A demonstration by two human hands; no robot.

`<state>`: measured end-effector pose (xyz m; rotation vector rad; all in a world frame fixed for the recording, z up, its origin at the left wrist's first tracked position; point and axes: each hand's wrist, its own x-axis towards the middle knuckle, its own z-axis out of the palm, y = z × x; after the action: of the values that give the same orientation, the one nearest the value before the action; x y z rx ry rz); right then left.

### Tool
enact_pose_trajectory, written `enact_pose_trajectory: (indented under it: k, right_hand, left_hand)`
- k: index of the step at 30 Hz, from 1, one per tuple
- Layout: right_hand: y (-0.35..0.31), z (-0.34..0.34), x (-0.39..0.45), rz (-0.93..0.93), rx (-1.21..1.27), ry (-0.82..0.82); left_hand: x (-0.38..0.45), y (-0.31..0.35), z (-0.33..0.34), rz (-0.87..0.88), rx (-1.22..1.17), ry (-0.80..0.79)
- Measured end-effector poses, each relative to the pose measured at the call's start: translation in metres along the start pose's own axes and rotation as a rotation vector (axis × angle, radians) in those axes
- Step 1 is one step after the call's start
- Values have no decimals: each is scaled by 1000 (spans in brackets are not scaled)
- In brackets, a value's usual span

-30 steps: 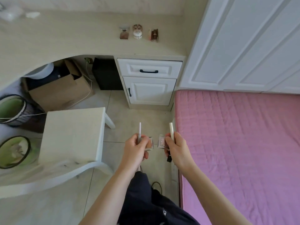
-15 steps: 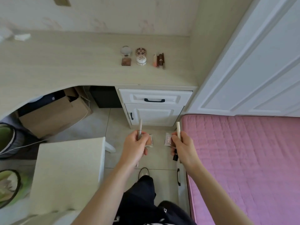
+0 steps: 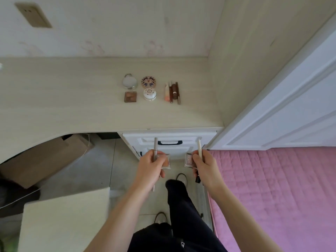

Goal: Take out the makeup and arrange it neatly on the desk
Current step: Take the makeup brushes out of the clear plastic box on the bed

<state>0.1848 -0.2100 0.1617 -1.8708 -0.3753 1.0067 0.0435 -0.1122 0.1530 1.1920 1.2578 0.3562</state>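
Your left hand is gripping a clear compact and a slim grey pencil; your right hand is clutching a pink compact and a white stick. More makeup is sitting near the desk's back right corner.

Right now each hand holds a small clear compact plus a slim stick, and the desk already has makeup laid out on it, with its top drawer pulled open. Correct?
Not quite: the head view shows the top drawer closed. The rest holds: the left hand and right hand each grip a compact and a stick, and makeup sits on the desk.
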Motion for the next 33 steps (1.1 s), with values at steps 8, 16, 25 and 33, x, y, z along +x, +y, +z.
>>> enact_pose_trajectory:
  k: [8,16,25,33]
  right_hand:
    - [-46,-17,100,-15,-41,-53]
    - [-80,-28,179,-20,-107,-80]
    - [-86,-28,251,-11,-357,-22]
    - [-84,-20,288,5,-510,-9]
  left_hand:
    - [85,56,44,9,11,46]
    - [151,97,84,-17,18,63]
    - [214,126,105,-102,58,-32]
    - [256,128,115,-136,165,-113]
